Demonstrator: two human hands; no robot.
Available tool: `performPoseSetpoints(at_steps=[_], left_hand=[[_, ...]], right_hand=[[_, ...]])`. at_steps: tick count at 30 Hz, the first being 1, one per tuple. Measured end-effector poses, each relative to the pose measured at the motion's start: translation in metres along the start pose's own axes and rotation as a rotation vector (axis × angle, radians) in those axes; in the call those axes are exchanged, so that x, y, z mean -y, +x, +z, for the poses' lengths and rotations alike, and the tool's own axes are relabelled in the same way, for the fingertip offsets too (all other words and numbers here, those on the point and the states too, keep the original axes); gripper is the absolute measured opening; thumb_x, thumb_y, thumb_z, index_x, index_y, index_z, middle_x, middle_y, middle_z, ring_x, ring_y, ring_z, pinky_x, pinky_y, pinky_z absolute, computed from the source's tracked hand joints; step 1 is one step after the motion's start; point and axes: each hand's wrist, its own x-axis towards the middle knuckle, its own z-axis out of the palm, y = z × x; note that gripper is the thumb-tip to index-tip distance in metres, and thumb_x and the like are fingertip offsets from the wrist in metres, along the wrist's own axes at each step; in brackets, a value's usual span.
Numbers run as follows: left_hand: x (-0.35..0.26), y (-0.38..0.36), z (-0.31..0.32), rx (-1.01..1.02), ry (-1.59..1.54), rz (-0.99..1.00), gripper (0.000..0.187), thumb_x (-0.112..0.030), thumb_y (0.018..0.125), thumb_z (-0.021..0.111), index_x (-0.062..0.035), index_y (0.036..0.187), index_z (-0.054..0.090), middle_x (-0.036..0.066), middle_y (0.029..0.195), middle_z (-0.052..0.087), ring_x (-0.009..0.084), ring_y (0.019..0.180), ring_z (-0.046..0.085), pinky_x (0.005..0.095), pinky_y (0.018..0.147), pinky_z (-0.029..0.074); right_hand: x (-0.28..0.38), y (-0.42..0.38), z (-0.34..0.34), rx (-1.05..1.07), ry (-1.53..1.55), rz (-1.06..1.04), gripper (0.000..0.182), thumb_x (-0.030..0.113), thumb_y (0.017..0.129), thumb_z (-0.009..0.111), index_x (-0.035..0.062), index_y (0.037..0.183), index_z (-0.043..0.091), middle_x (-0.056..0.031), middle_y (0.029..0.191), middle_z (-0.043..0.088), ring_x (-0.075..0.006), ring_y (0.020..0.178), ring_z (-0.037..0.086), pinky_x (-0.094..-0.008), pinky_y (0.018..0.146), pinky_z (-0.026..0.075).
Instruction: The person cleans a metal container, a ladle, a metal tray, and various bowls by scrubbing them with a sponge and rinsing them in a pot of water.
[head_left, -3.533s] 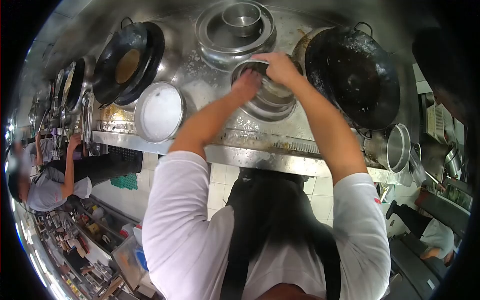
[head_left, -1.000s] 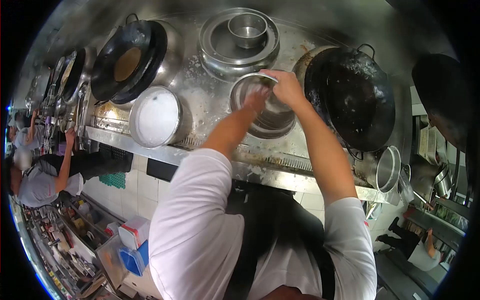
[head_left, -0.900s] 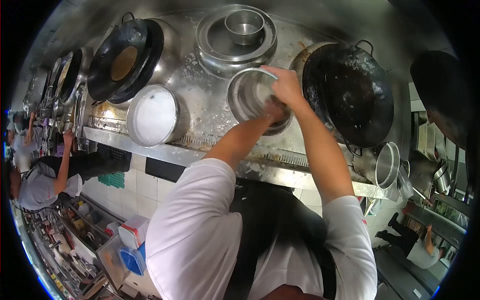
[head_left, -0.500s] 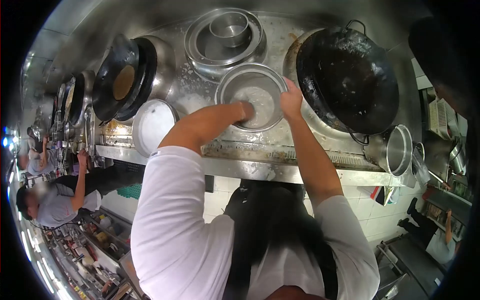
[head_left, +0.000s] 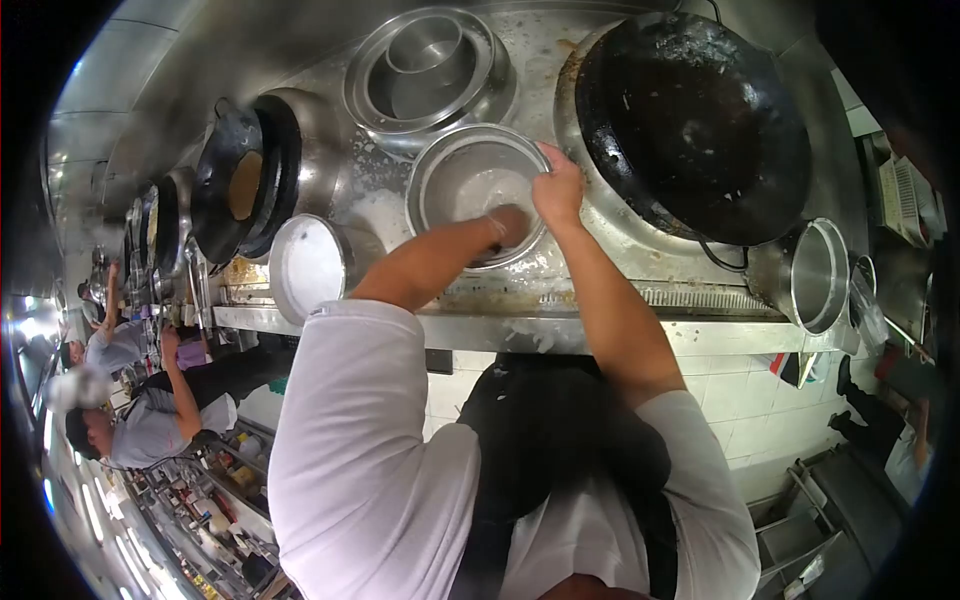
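Note:
A round metal pot with whitish, cloudy contents stands on the steel counter in front of me. My left hand reaches down into it at the near right side. Its fingers are hidden in the pot, so I cannot make out their pose. With my right hand I grip the pot's right rim, fingers wrapped over the edge. Close behind the pot sits a wider metal vessel with a smaller metal bowl inside it.
A large black wok rests at the right, with a metal pot beside it. On the left are a pot with white contents and another wok. Co-workers stand farther left. The counter's front edge runs before me.
My left hand has moved to the right within the pot. The whole view has shifted a little, and my right hand keeps its hold on the rim.

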Motion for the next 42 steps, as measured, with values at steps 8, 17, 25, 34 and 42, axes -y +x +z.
performPoseSetpoints(at_steps=[8, 17, 25, 34, 42], left_hand=[[0.061, 0.007, -0.023, -0.231, -0.06, -0.365, 0.027, -0.024, 0.078, 0.059, -0.0055, 0.092, 0.073, 0.018, 0.1, 0.069, 0.0302, 0.095, 0.067, 0.0396, 0.08, 0.054], [0.019, -0.089, -0.078, -0.347, -0.616, -0.169, 0.054, -0.043, 0.073, 0.068, -0.0019, 0.107, 0.069, 0.016, 0.094, 0.07, 0.0278, 0.086, 0.065, 0.0387, 0.077, 0.05], [0.058, -0.383, -0.127, -0.76, -0.84, -0.556, 0.049, -0.039, 0.075, 0.073, 0.0017, 0.103, 0.068, 0.011, 0.088, 0.07, 0.0161, 0.074, 0.062, 0.0286, 0.071, 0.049], [0.155, -0.351, 0.143, -0.79, -0.469, -0.82, 0.05, -0.041, 0.076, 0.068, 0.0014, 0.103, 0.068, 0.026, 0.107, 0.064, 0.0389, 0.106, 0.059, 0.0418, 0.099, 0.043], [0.091, -0.383, -0.003, -0.829, -0.565, -0.779, 0.04, -0.024, 0.07, 0.067, -0.002, 0.103, 0.066, 0.022, 0.092, 0.069, 0.035, 0.087, 0.067, 0.0394, 0.079, 0.051]], right_hand=[[0.0, -0.006, -0.003, -0.033, -0.031, -0.029, 0.053, -0.001, 0.07, 0.049, 0.0123, 0.119, 0.065, -0.0203, 0.105, 0.067, -0.0349, 0.101, 0.063, -0.0381, 0.093, 0.046], [0.012, -0.016, 0.01, -0.187, -0.229, -0.459, 0.042, -0.002, 0.075, 0.054, 0.0119, 0.114, 0.063, -0.0132, 0.118, 0.063, -0.0345, 0.116, 0.054, -0.0532, 0.1, 0.035], [0.01, -0.135, 0.049, 0.467, -0.587, -0.91, 0.015, 0.017, 0.084, 0.057, 0.0048, 0.092, 0.059, -0.0118, 0.094, 0.062, -0.0295, 0.089, 0.062, -0.0433, 0.074, 0.05], [0.053, -0.074, 0.026, 0.006, -0.352, -0.598, 0.035, 0.033, 0.098, 0.046, 0.0058, 0.08, 0.059, -0.0179, 0.068, 0.061, -0.0369, 0.067, 0.062, -0.0479, 0.059, 0.049], [-0.012, -0.067, 0.045, -0.209, -0.195, -0.253, 0.049, 0.038, 0.1, 0.034, 0.0031, 0.087, 0.066, -0.0272, 0.079, 0.063, -0.0461, 0.075, 0.06, -0.0538, 0.07, 0.046]])
